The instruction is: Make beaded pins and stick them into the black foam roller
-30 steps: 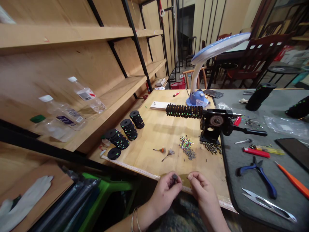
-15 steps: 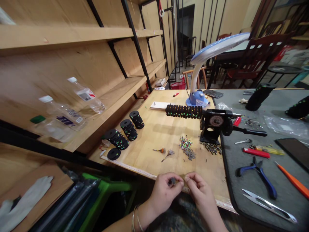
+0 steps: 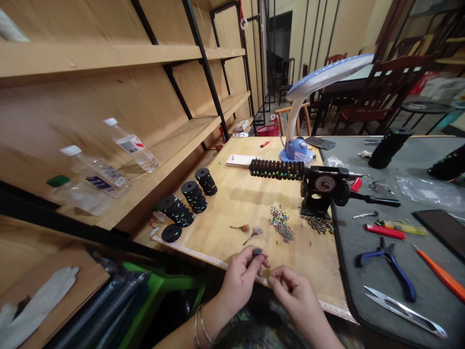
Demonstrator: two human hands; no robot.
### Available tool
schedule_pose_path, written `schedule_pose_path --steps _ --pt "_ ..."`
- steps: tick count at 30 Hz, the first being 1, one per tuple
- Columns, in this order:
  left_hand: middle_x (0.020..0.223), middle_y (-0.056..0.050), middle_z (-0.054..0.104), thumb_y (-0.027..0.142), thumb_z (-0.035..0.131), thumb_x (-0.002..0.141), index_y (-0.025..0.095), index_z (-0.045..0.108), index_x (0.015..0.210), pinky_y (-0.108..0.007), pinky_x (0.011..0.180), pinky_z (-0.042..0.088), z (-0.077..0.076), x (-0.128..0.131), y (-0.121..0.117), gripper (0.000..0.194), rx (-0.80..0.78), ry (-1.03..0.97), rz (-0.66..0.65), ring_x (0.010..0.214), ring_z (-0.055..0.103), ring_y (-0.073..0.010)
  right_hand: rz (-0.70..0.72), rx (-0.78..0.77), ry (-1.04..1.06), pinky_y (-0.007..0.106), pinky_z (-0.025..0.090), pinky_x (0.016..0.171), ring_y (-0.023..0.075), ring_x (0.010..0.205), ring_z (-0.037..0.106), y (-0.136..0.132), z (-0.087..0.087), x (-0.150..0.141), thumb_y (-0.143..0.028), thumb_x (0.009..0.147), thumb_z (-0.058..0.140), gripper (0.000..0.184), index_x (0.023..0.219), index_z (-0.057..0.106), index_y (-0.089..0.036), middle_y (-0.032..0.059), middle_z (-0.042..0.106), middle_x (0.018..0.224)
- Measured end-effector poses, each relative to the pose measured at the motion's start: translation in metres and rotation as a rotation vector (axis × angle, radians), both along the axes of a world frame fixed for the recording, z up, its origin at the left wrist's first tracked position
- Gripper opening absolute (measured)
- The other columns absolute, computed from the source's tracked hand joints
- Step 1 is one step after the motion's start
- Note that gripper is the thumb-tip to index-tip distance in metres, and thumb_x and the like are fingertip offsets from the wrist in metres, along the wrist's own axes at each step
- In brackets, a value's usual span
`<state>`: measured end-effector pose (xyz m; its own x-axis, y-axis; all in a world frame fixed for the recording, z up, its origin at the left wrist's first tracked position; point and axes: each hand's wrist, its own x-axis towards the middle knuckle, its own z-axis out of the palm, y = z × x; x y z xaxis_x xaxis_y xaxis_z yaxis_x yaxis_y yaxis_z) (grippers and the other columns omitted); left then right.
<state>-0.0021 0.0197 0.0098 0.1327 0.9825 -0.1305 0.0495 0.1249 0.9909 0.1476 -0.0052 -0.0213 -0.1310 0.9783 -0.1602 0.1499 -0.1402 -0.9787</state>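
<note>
Pale wood makes up the counter in the middle of the frame, with a grey mat covering its right side. At lower centre, by the counter's near edge, the left hand grips a small dark bundle, thumb and fingers closed around it. Just right of it, the right hand pinches thumb and forefinger together; whether anything thin is caught there, I cannot tell. Half a second earlier the fingertips of both hands nearly met. Now the bundle sits higher in the frame, and the right fingertips have dropped lower, leaving a gap between the hands.

Above the hands lie two tufts, then coloured beads beside grey pins, undisturbed since the earlier frames. Farther up stands a black crank machine carrying a ridged roll, its position on the counter unchanged. More black rolls stand left of centre. Pliers and snips rest at lower right, a lamp stands at upper right, and bottles occupy the shelf at left.
</note>
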Motion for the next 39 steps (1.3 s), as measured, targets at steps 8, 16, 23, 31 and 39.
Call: schedule_pose_path --steps 8,16,23,31,39 --pt "0.058 0.004 0.053 0.046 0.069 0.077 0.013 0.063 0.081 -0.018 0.050 0.033 -0.001 0.006 0.004 0.033 -0.156 -0.235 0.073 0.051 0.043 -0.0064 -0.032 0.061 0.046 0.024 0.026 0.052 0.0112 0.054 0.031 -0.003 -0.003 -0.002 -0.030 0.074 0.052 0.018 0.060 0.045 -0.021 -0.0077 0.030 0.055" --pt "0.056 0.004 0.053 0.050 0.070 0.075 0.014 0.063 0.078 -0.019 0.050 0.033 0.005 0.010 0.007 0.037 -0.122 -0.249 0.111 0.051 0.044 -0.0072 -0.068 0.074 0.100 0.023 0.029 0.052 0.0118 0.055 0.036 -0.006 -0.011 0.001 -0.027 0.075 0.053 0.016 0.062 0.045 -0.022 -0.0064 0.037 0.057" --pt "0.060 0.003 0.056 0.048 0.070 0.076 0.014 0.064 0.079 -0.019 0.053 0.035 0.002 -0.015 0.021 0.035 -0.037 -0.188 0.187 0.055 0.046 -0.0083 -0.150 -0.016 0.212 0.022 0.029 0.048 0.0106 0.050 0.033 -0.006 -0.014 0.014 -0.044 0.076 0.061 0.029 0.062 0.049 -0.021 -0.0074 0.037 0.054" --pt "0.061 0.002 0.054 0.047 0.070 0.075 0.013 0.065 0.082 -0.021 0.053 0.035 -0.001 -0.010 0.004 0.035 -0.151 -0.157 -0.030 0.055 0.046 -0.0093 -0.122 -0.177 0.344 0.020 0.026 0.043 0.0077 0.044 0.034 -0.001 0.004 0.019 -0.063 0.070 0.067 0.045 0.069 0.053 -0.020 -0.0076 0.045 0.049" --pt "0.064 0.004 0.046 0.025 0.071 0.075 0.014 0.069 0.098 -0.022 0.060 0.035 0.005 0.004 0.003 0.027 -0.013 -0.009 -0.195 0.060 0.042 -0.0102 -0.079 -0.209 0.337 0.020 0.025 0.043 0.0070 0.043 0.033 0.002 0.004 0.020 -0.068 0.065 0.068 0.050 0.066 0.052 -0.020 -0.0080 0.045 0.046"
